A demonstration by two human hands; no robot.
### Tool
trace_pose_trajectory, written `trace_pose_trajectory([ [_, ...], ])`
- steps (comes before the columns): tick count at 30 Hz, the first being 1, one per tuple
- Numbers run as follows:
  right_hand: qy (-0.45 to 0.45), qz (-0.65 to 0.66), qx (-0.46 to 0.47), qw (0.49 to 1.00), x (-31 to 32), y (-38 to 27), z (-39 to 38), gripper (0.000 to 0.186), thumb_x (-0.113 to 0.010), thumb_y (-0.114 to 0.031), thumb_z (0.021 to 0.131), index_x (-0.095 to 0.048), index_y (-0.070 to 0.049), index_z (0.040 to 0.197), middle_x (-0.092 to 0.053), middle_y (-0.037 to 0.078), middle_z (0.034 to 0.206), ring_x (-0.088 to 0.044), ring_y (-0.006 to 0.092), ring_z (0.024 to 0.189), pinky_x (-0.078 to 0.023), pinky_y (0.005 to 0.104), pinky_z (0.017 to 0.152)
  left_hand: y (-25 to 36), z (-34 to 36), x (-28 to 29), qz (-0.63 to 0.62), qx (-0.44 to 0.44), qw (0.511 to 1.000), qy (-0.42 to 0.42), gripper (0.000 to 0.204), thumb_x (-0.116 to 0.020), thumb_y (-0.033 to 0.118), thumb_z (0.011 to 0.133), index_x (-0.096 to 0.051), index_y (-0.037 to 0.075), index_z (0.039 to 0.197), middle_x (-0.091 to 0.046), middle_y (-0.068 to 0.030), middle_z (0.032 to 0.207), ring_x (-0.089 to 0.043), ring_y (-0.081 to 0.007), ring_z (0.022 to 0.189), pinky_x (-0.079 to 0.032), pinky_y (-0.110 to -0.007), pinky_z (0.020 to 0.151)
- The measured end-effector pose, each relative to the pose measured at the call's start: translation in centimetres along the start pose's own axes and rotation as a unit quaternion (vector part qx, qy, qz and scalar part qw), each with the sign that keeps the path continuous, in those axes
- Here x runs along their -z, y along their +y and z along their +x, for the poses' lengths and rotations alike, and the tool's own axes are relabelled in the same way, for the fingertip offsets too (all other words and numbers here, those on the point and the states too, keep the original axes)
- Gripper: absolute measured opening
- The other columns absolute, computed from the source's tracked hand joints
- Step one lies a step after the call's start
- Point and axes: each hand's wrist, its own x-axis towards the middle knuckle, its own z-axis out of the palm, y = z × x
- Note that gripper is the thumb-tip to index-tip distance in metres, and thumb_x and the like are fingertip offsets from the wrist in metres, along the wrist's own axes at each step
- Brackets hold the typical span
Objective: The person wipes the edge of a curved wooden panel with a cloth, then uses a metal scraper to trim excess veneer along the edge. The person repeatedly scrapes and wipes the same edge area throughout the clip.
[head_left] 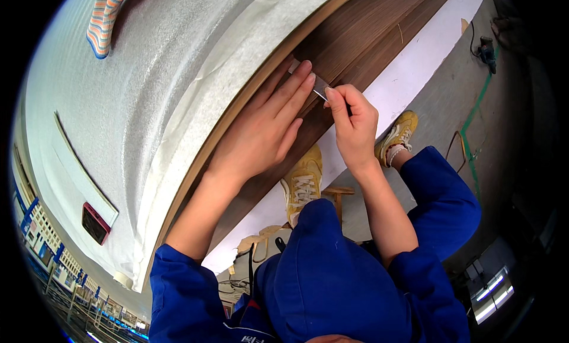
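A dark brown wood-grain panel (pixel 355 29) stretches diagonally before me, with a groove along its length and a raised, curved edge on its left. My left hand (pixel 255 135) lies flat against it, fingers stretched out and close together. Between thumb and fingers, my right hand (pixel 357 126) pinches a thin, flat strip (pixel 320 87) with a shiny edge, whose exact kind I cannot make out. The strip's other end lies at my left fingertips, on the panel's surface; part of it is hidden by those fingers.
White foam sheeting (pixel 172 52) covers the surface on the left, bearing a phone (pixel 95 223), a long thin strip (pixel 83 165) and a striped cloth piece (pixel 106 20). White sheet (pixel 415 70) borders the panel's right. My yellow shoes (pixel 303 186) are below; a dark power tool (pixel 487 53) lies on the floor.
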Motion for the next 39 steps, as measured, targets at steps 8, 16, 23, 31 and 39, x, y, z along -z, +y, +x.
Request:
trace_pose_trajectory([
  [8, -0.003, 0.005, -0.005, 1.000, -0.4, 0.0, -0.6, 0.021, -0.063, -0.014, 0.096, -0.060, 0.001, 0.081, -0.057, 0.008, 0.070, -0.051, 0.0156, 0.060, -0.041, 0.0285, 0.057, -0.1, -0.6, 0.1, 0.002, 0.001, 1.000, -0.003, 0.064, -0.064, 0.008, 0.084, -0.045, 0.006, 0.145, -0.037, -0.0101, 0.156, -0.034, -0.0346, 0.143, -0.031, -0.043, 0.116],
  [16, -0.011, -0.008, 0.002, 1.000, -0.8, -0.1, -1.2, 0.020, -0.064, -0.014, 0.095, -0.060, 0.001, 0.081, -0.059, 0.009, 0.072, -0.055, 0.0188, 0.062, -0.043, 0.0303, 0.058, -0.1, -1.5, 0.3, -0.005, 0.009, 1.000, -0.008, 0.064, -0.065, 0.007, 0.084, -0.046, 0.006, 0.145, -0.038, -0.0104, 0.155, -0.035, -0.0347, 0.143, -0.032, -0.043, 0.116],
  [23, -0.029, -0.023, -0.002, 0.999, -1.1, -0.7, -2.0, 0.019, -0.064, -0.012, 0.094, -0.060, 0.001, 0.081, -0.059, 0.010, 0.072, -0.056, 0.0219, 0.064, -0.045, 0.0320, 0.060, -0.2, -2.7, 0.9, 0.016, 0.012, 0.999, -0.034, 0.063, -0.062, 0.011, 0.088, -0.041, 0.005, 0.147, -0.034, -0.0081, 0.157, -0.033, -0.0301, 0.144, -0.031, -0.040, 0.118],
  [31, -0.036, -0.024, -0.003, 0.999, -1.7, -0.9, -2.8, 0.018, -0.064, -0.011, 0.093, -0.059, 0.001, 0.080, -0.059, 0.010, 0.071, -0.057, 0.0234, 0.065, -0.045, 0.0331, 0.061, 0.2, -3.6, 1.0, -0.009, 0.036, 0.999, -0.009, 0.063, -0.068, 0.008, 0.082, -0.050, 0.008, 0.143, -0.042, -0.0086, 0.153, -0.038, -0.0325, 0.141, -0.034, -0.042, 0.115],
  [39, -0.045, -0.025, 0.007, 0.999, -2.1, -1.0, -3.4, 0.018, -0.065, -0.010, 0.093, -0.059, 0.000, 0.079, -0.059, 0.010, 0.071, -0.057, 0.0242, 0.065, -0.045, 0.0337, 0.060, 0.1, -4.5, 1.1, -0.006, 0.042, 0.999, -0.011, 0.062, -0.068, 0.008, 0.082, -0.051, 0.008, 0.142, -0.043, -0.0084, 0.152, -0.039, -0.0326, 0.141, -0.035, -0.041, 0.114],
])
